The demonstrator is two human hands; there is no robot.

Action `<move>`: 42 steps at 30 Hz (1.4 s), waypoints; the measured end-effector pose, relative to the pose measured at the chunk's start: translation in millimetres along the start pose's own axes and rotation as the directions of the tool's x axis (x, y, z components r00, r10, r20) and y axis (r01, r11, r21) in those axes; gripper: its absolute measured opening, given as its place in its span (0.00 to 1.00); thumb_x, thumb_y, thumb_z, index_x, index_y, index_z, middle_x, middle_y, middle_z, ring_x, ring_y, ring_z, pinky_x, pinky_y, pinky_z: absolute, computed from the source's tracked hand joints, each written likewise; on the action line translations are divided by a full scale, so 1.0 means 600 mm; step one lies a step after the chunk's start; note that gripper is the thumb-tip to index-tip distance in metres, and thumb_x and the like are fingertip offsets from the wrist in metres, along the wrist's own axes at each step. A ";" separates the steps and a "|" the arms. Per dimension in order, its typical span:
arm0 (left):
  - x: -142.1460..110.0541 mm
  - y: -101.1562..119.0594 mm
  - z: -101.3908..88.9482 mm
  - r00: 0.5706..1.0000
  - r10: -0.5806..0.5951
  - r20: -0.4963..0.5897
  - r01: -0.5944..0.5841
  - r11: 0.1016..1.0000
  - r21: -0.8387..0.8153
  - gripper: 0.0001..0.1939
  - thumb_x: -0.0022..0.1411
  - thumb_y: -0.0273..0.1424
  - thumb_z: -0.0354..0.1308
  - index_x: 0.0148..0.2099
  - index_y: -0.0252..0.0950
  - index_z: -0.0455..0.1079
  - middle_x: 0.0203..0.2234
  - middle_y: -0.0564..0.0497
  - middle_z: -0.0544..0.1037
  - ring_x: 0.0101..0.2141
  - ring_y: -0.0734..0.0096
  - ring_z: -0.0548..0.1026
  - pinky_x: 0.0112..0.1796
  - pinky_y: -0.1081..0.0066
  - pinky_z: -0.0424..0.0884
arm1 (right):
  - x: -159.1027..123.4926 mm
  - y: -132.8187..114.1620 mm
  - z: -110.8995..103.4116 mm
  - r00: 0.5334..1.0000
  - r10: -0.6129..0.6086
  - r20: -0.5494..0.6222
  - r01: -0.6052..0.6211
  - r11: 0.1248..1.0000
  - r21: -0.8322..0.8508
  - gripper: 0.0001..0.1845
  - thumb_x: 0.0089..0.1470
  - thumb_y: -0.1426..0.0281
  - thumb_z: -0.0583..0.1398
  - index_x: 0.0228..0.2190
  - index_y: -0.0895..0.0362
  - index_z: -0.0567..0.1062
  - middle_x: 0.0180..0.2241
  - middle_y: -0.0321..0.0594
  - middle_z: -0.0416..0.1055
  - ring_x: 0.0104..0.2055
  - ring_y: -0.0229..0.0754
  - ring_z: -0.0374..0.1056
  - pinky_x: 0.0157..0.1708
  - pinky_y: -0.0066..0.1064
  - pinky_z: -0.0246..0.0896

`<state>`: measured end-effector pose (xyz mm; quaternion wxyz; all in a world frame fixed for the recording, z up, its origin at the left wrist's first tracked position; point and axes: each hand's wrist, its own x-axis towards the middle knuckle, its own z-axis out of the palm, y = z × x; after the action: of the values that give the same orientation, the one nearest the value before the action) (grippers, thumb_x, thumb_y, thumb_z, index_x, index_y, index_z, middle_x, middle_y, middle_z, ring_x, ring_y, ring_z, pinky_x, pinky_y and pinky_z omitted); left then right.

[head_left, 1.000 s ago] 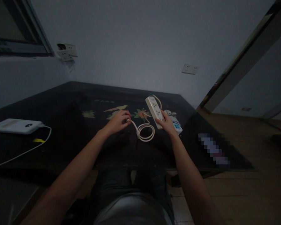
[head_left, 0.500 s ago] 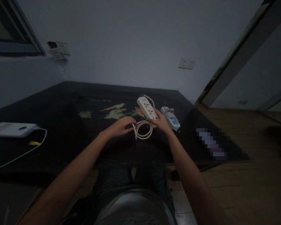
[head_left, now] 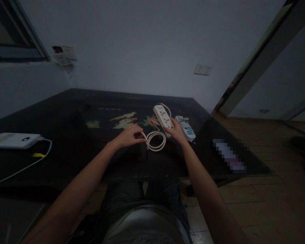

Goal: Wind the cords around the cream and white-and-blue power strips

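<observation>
My right hand (head_left: pixel 176 132) grips the near end of a cream power strip (head_left: pixel 163 116), which points away from me just above the dark table (head_left: pixel 66 128). The strip's cream cord (head_left: pixel 156 140) lies coiled in loops between my hands. My left hand (head_left: pixel 129 135) pinches the cord at the left side of the coil, fingers closed on it.
A white and blue plug adapter (head_left: pixel 185 127) lies right of the strip. A white power bank (head_left: pixel 14 140) with a white cable (head_left: pixel 27 164) sits at the table's left. A blurred flat object (head_left: pixel 228 156) lies at the right edge. Wall sockets (head_left: pixel 202 69) are behind.
The coil has been drawn tighter and nearer to me. My left hand shifted along the cord toward the coil, and my right hand turned the strip slightly.
</observation>
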<state>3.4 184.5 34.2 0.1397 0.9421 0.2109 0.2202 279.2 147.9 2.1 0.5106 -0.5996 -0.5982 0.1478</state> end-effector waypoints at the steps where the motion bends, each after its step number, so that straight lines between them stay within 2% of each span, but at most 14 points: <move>1: 0.001 0.002 0.000 1.000 0.013 -0.009 -0.013 0.999 -0.031 0.19 0.58 0.48 0.56 0.30 0.36 0.67 0.26 0.52 0.71 0.35 0.65 0.69 0.49 0.61 0.61 | 0.000 0.001 0.000 1.000 0.005 -0.004 -0.005 1.000 -0.005 0.41 0.40 0.60 0.66 0.55 0.63 0.65 0.55 0.54 0.65 0.56 0.54 0.62 0.57 0.44 0.55; 3: 0.002 0.007 0.000 0.999 0.034 -0.013 -0.035 0.993 -0.111 0.18 0.58 0.45 0.57 0.27 0.36 0.66 0.27 0.53 0.72 0.35 0.67 0.70 0.54 0.59 0.57 | -0.001 0.002 0.001 1.000 0.011 -0.010 -0.011 1.000 -0.014 0.41 0.40 0.60 0.66 0.55 0.62 0.65 0.55 0.53 0.65 0.56 0.54 0.62 0.56 0.44 0.55; 6: 0.002 0.009 0.000 1.000 0.022 -0.004 -0.022 0.966 -0.258 0.14 0.57 0.41 0.58 0.30 0.36 0.67 0.28 0.54 0.73 0.34 0.69 0.71 0.58 0.57 0.52 | -0.001 0.004 0.001 1.000 0.012 -0.010 -0.013 1.000 -0.024 0.41 0.40 0.59 0.66 0.55 0.61 0.65 0.55 0.52 0.65 0.56 0.54 0.62 0.56 0.45 0.55; 10: -0.001 0.004 0.002 1.000 -0.020 0.004 0.021 0.927 -0.374 0.13 0.55 0.40 0.60 0.33 0.35 0.67 0.27 0.56 0.72 0.32 0.71 0.71 0.56 0.57 0.55 | -0.001 0.003 -0.001 1.000 0.018 -0.007 -0.018 0.999 -0.035 0.42 0.40 0.59 0.66 0.55 0.63 0.65 0.53 0.54 0.67 0.54 0.55 0.63 0.54 0.45 0.57; 15: -0.003 0.000 0.000 0.998 -0.050 0.037 0.060 0.922 -0.382 0.17 0.50 0.41 0.64 0.27 0.35 0.63 0.22 0.59 0.67 0.28 0.73 0.68 0.48 0.62 0.64 | -0.001 -0.007 -0.010 0.999 0.025 -0.021 -0.026 0.999 -0.036 0.42 0.40 0.59 0.65 0.55 0.65 0.65 0.53 0.55 0.66 0.54 0.56 0.62 0.55 0.45 0.56; 19: -0.005 0.005 -0.006 0.995 -0.051 0.088 0.083 0.911 -0.404 0.16 0.53 0.40 0.62 0.24 0.35 0.63 0.18 0.60 0.64 0.25 0.76 0.67 0.47 0.65 0.64 | -0.001 -0.014 -0.021 0.999 0.029 -0.013 -0.030 0.999 -0.027 0.41 0.39 0.58 0.65 0.54 0.63 0.67 0.53 0.54 0.67 0.54 0.56 0.63 0.55 0.46 0.55; 22: -0.008 0.007 -0.009 0.992 -0.073 0.106 0.111 0.900 -0.421 0.16 0.55 0.41 0.60 0.24 0.34 0.64 0.18 0.59 0.64 0.24 0.77 0.65 0.37 0.70 0.65 | 0.000 -0.017 -0.028 0.999 0.046 0.000 -0.046 0.999 -0.012 0.41 0.40 0.57 0.65 0.54 0.63 0.67 0.53 0.54 0.67 0.53 0.56 0.64 0.54 0.47 0.56; 24: -0.009 0.008 -0.011 0.989 -0.100 0.106 0.136 0.893 -0.429 0.17 0.56 0.42 0.59 0.26 0.34 0.65 0.18 0.58 0.64 0.23 0.77 0.64 0.29 0.74 0.62 | 0.000 -0.019 -0.032 0.998 0.054 0.012 -0.054 0.999 -0.001 0.41 0.40 0.56 0.64 0.54 0.62 0.67 0.53 0.54 0.67 0.53 0.56 0.64 0.54 0.47 0.56; 26: -0.009 0.009 -0.012 0.988 -0.125 0.091 0.152 0.889 -0.432 0.17 0.56 0.43 0.58 0.27 0.34 0.65 0.19 0.58 0.63 0.23 0.77 0.62 0.26 0.76 0.59 | 0.001 -0.022 -0.035 0.998 0.053 0.034 -0.054 0.998 0.013 0.41 0.41 0.56 0.64 0.55 0.62 0.67 0.54 0.53 0.67 0.54 0.55 0.63 0.55 0.47 0.56; 37: -0.005 0.017 -0.018 0.986 -0.168 -0.018 0.144 0.894 -0.425 0.18 0.56 0.44 0.58 0.26 0.34 0.63 0.20 0.57 0.60 0.24 0.76 0.60 0.28 0.74 0.57 | -0.007 -0.043 -0.037 0.976 0.002 0.219 -0.035 0.988 0.148 0.36 0.41 0.59 0.66 0.53 0.54 0.70 0.53 0.44 0.68 0.54 0.52 0.63 0.56 0.46 0.54; 42: -0.003 0.012 -0.013 0.983 -0.177 -0.041 0.146 0.904 -0.401 0.17 0.57 0.42 0.58 0.26 0.34 0.62 0.19 0.58 0.60 0.23 0.76 0.60 0.27 0.75 0.56 | -0.012 -0.054 -0.032 0.957 0.101 0.270 -0.185 0.934 0.307 0.37 0.38 0.61 0.68 0.52 0.55 0.71 0.52 0.43 0.69 0.53 0.51 0.64 0.53 0.41 0.59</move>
<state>0.4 178.7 42.6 0.3371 0.8644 0.2444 0.2820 274.4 125.5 32.9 0.5116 -0.5247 -0.5793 0.3568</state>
